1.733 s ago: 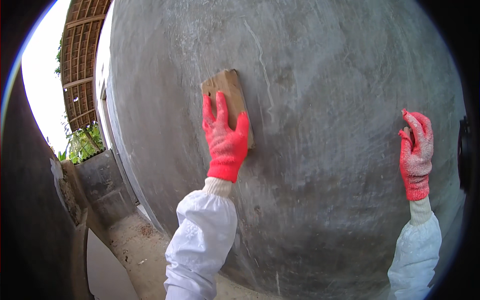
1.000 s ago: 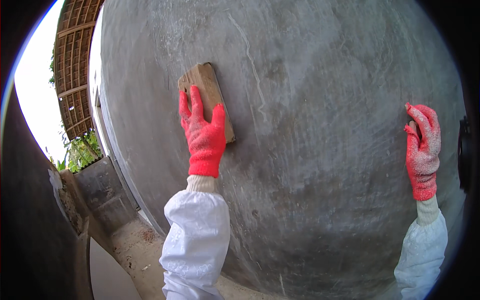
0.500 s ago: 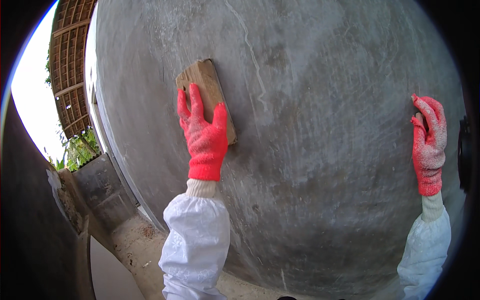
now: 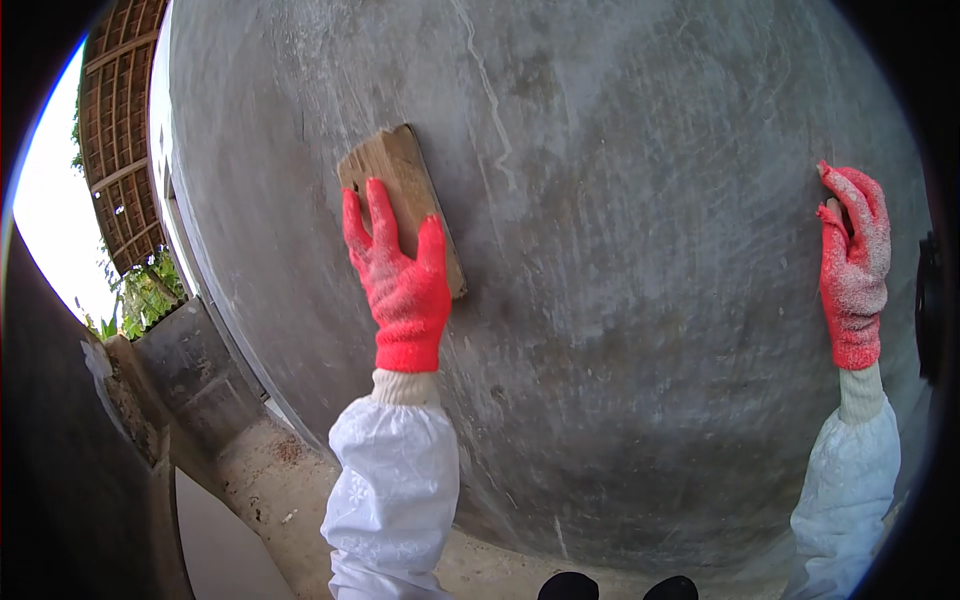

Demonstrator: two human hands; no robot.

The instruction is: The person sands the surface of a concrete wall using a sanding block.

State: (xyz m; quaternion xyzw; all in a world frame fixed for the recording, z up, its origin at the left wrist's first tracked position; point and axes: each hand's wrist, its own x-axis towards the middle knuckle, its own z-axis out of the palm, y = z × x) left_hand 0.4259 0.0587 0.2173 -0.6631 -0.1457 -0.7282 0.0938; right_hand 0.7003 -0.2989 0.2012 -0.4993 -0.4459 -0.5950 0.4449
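Presently, the wooden block [image 4: 408,190] lies against the grey wall [image 4: 620,330], its top leaning left; the left hand [image 4: 405,290] holds it with fingers spread wide. It seems to be the rubbing step, and a further stroke would call for even pressure. The right hand [image 4: 855,265] curls around a brownish piece [image 4: 834,207], mostly hidden. A pale streak [image 4: 487,85] marks the wall; farther out are a sandy floor [image 4: 255,480] and slatted roof [image 4: 120,150].

No legible text (or signs).
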